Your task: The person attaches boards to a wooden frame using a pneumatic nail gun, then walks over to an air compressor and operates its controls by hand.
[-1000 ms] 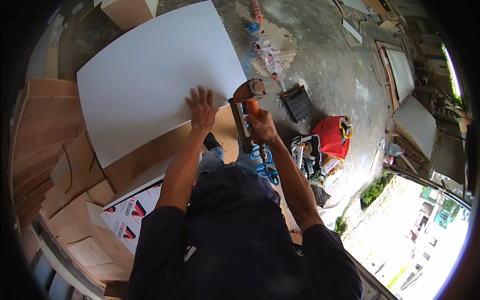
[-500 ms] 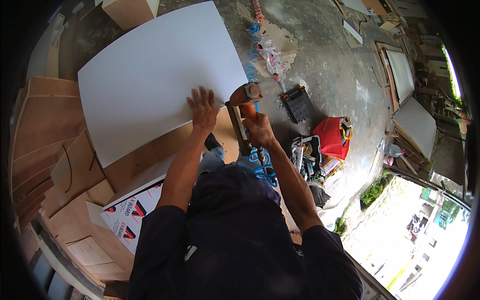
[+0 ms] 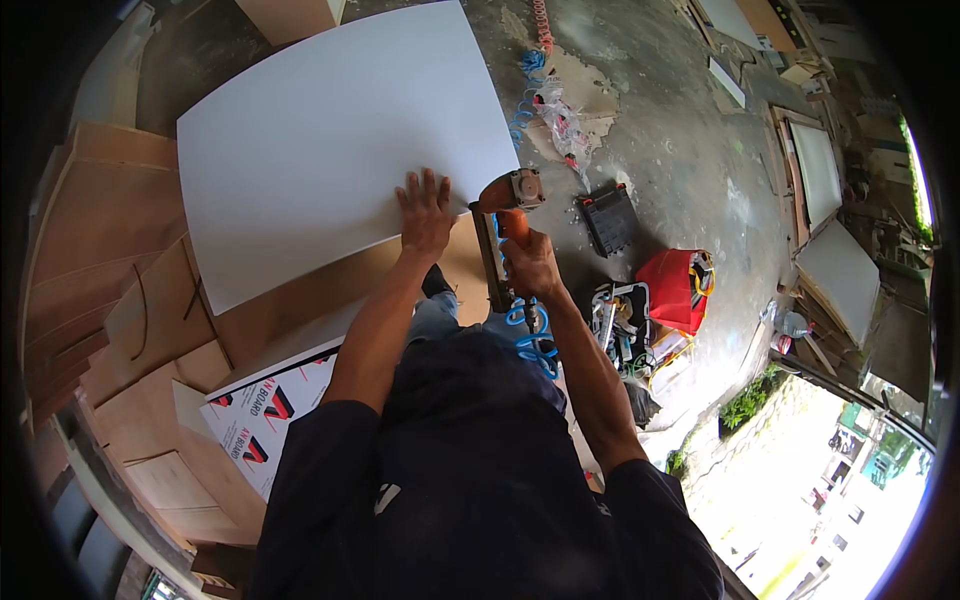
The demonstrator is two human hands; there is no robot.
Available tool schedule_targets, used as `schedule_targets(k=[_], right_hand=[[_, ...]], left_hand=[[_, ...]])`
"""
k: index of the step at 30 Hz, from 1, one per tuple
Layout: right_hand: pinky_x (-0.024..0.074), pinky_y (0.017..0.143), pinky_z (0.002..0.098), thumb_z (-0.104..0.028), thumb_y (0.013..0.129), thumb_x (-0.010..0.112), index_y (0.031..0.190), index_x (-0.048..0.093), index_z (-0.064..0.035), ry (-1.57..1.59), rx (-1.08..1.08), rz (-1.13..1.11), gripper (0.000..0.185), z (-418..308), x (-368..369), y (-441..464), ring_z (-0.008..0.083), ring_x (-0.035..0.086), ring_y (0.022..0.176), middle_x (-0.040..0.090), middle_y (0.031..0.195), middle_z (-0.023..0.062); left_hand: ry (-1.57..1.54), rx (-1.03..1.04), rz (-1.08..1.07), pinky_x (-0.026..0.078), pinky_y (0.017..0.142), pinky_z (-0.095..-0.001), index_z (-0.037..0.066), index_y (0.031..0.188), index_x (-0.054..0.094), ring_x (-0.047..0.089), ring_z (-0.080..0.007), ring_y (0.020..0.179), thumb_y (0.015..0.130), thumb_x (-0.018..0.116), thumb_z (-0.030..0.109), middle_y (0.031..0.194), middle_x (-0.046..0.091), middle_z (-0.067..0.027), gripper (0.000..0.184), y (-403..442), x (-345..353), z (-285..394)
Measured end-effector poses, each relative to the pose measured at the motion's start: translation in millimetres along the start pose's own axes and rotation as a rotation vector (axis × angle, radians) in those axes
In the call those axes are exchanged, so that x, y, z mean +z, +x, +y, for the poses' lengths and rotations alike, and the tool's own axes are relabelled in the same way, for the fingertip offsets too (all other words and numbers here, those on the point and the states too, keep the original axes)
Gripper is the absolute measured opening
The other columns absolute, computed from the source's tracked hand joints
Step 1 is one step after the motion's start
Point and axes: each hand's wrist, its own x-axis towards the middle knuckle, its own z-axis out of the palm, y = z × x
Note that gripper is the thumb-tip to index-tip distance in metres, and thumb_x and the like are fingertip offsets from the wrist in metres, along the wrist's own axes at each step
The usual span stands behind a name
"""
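A large white panel (image 3: 330, 140) lies before me, over brown wood. Flat on its near edge rests my left hand (image 3: 427, 215), fingers spread and holding nothing. My right hand (image 3: 532, 266) is wrapped round the orange handle of a nail gun (image 3: 512, 190). The tool's nose touches or nearly touches the panel's near right corner; the exact contact is too small to tell. A coiled blue hose (image 3: 537, 355) hangs from the lower end of the tool.
On the floor at the right are a black case (image 3: 607, 219), a red bag (image 3: 676, 290) and an open tool bag (image 3: 622, 325). Curved wooden pieces (image 3: 100, 220) stand at the left. A printed board (image 3: 265, 420) lies lower left. More panels (image 3: 840, 275) lean far right.
The whole view has shifted, so the panel and hands appear further right. The nail gun first moved slightly left along the panel edge. Both hands keep their hold and pose.
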Motion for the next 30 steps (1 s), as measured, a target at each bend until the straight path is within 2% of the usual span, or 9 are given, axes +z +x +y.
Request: schedule_targets(k=[5,9,10,13,17,19,20,23,30], right_hand=[[0.0412,0.044,0.0309,-0.015,0.088,0.064,0.086,0.061,0.0002,0.017,0.001,-0.047,0.015,-10,11,-8,0.0102,0.051,0.047,0.054,0.058,0.0010],[0.0406,0.044,0.0316,-0.011,0.087,0.061,0.099,0.066,0.0012,-0.144,-0.220,-0.113,0.017,-7,28,-4,0.0102,0.051,0.046,0.053,0.059,0.0008],[0.0419,0.048,0.0317,-0.010,0.087,0.060,0.104,0.066,0.0009,-0.031,-0.017,-0.186,0.021,-12,30,-3,0.0114,0.052,0.049,0.056,0.062,0.0032],[0.0424,0.051,0.0311,-0.009,0.087,0.059,0.103,0.065,0.0019,-0.143,-0.185,-0.174,0.020,-4,37,1,0.0125,0.053,0.053,0.057,0.064,0.0039],[0.0431,0.053,0.0330,-0.011,0.087,0.060,0.104,0.065,0.0022,-0.190,-0.168,-0.210,0.022,3,31,3,0.0146,0.053,0.055,0.058,0.063,0.0058],[0.0514,0.068,0.0442,-0.017,0.084,0.065,0.107,0.067,0.0030,-0.459,-0.215,-0.265,0.030,7,26,-6,0.0365,0.067,0.068,0.067,0.075,0.0242],[0.0528,0.073,0.0472,-0.015,0.081,0.067,0.103,0.067,0.0028,-0.479,-0.191,-0.308,0.028,10,24,-12,0.0402,0.070,0.077,0.069,0.082,0.0251],[0.0539,0.076,0.0502,-0.016,0.079,0.068,0.106,0.066,0.0002,-0.570,-0.341,-0.316,0.031,26,27,-17,0.0447,0.069,0.081,0.071,0.087,0.0251],[0.0533,0.081,0.0531,-0.020,0.079,0.068,0.118,0.064,-0.0054,-0.718,-0.327,-0.381,0.041,18,54,-18,0.0454,0.068,0.091,0.070,0.095,0.0255]], left_hand=[[-0.087,0.090,0.096,0.022,0.123,-0.0559,0.008,0.157,0.033,0.023,-0.0415,0.151,0.094,0.064,0.047,0.164,0.024,-0.0195,0.081,-27,14,-42],[-0.223,-0.003,0.198,0.020,0.123,-0.0539,0.003,0.159,0.026,0.019,-0.0419,0.153,0.096,0.062,0.043,0.164,0.020,-0.0240,0.083,-76,6,-94],[-0.212,-0.061,0.229,0.020,0.123,-0.0544,0.002,0.159,0.023,0.018,-0.0422,0.153,0.096,0.062,0.042,0.164,0.019,-0.0257,0.084,-85,6,-103],[-0.207,-0.152,0.262,0.021,0.123,-0.0532,-0.002,0.158,0.020,0.020,-0.0431,0.152,0.096,0.062,0.040,0.163,0.020,-0.0283,0.086,-102,10,-120],[-0.099,-0.129,0.239,0.025,0.123,-0.0517,-0.007,0.156,0.020,0.026,-0.0440,0.150,0.094,0.064,0.041,0.161,0.025,-0.0303,0.091,-95,23,-120],[-0.036,-0.141,0.215,0.027,0.122,-0.0513,-0.009,0.156,0.020,0.028,-0.0440,0.149,0.093,0.065,0.042,0.160,0.027,-0.0308,0.093,-97,26,-124],[-0.016,-0.140,0.218,0.027,0.122,-0.0517,-0.009,0.156,0.020,0.029,-0.0442,0.149,0.092,0.066,0.043,0.160,0.027,-0.0309,0.094,-100,28,-123],[0.011,-0.137,0.231,0.028,0.122,-0.0522,-0.010,0.155,0.020,0.031,-0.0446,0.147,0.091,0.067,0.043,0.159,0.029,-0.0314,0.096,-101,32,-120],[0.050,-0.107,0.214,0.031,0.120,-0.0535,-0.012,0.154,0.022,0.036,-0.0465,0.144,0.094,0.063,0.046,0.155,0.034,-0.0341,0.093,-101,32,-125]])
